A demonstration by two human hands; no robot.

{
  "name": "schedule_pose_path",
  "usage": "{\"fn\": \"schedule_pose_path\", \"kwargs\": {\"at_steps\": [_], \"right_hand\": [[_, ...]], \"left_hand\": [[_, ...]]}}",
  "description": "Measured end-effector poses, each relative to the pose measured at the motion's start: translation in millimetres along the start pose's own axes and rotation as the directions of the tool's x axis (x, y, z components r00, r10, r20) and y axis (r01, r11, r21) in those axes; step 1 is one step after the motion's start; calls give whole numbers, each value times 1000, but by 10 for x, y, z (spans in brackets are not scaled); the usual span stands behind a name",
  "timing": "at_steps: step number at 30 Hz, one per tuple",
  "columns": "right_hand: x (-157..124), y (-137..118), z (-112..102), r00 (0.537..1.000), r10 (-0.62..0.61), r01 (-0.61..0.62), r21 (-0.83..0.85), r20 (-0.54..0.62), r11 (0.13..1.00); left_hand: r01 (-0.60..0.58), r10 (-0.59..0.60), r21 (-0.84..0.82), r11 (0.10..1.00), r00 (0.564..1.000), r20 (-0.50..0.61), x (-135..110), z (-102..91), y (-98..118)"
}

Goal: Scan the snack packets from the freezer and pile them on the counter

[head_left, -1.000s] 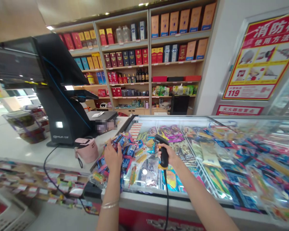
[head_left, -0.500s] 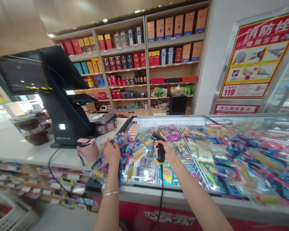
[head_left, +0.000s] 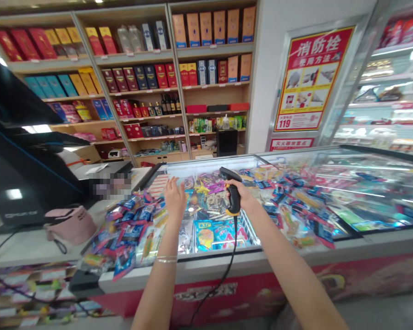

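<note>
My right hand (head_left: pixel 242 195) grips a black and yellow barcode scanner (head_left: pixel 233 192) above the glass-topped freezer (head_left: pixel 223 261); its cable (head_left: pixel 231 256) hangs down the freezer's front. My left hand (head_left: pixel 175 195) hovers over the glass with its fingers apart and nothing in it. To its left, a pile of blue and pink snack packets (head_left: pixel 131 229) covers the freezer's left end. On the right part of the glass lies another heap of packets (head_left: pixel 296 197), some of them clear with corn-like contents. Colourful bags (head_left: pixel 213 233) show through the glass between my arms.
At the left, a black checkout terminal (head_left: pixel 17 160) and a pink pouch (head_left: pixel 72 224) stand on the white counter (head_left: pixel 101 206). Shelves (head_left: pixel 141 91) of boxed bottles line the back wall. A red fire-hydrant poster (head_left: pixel 313 78) hangs at the right.
My left hand has left the packets on the left and moved right, over the glass. The view has turned to the right. The scanner remains in my right hand.
</note>
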State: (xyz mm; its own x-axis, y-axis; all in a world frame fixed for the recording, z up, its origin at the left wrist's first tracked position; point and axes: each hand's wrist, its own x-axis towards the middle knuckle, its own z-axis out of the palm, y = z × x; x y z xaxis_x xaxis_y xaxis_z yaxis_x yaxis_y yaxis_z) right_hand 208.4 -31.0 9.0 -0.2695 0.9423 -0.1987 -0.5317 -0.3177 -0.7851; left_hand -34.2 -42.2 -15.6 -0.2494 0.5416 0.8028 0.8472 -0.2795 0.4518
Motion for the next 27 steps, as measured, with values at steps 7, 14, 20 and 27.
{"fn": "schedule_pose_path", "kwargs": {"at_steps": [7,14,20,27], "right_hand": [[-376,-619,-743,984,-111,108,-25,-138,994],[-635,-1079,-1385,940,-197,187,-61,-280,980],[-714,-1182,-1911,917,-179,189,-7,-356,982],[-661,-1034,-2322,896,-149,187,51,-418,981]], "left_hand": [[-131,177,-184,974,950,259,-162,732,772],[-110,265,-342,933,855,446,-376,1295,1460],[11,344,-490,871,700,626,-767,1726,1857],[112,313,-477,872,621,719,-1038,2010,2008]]}}
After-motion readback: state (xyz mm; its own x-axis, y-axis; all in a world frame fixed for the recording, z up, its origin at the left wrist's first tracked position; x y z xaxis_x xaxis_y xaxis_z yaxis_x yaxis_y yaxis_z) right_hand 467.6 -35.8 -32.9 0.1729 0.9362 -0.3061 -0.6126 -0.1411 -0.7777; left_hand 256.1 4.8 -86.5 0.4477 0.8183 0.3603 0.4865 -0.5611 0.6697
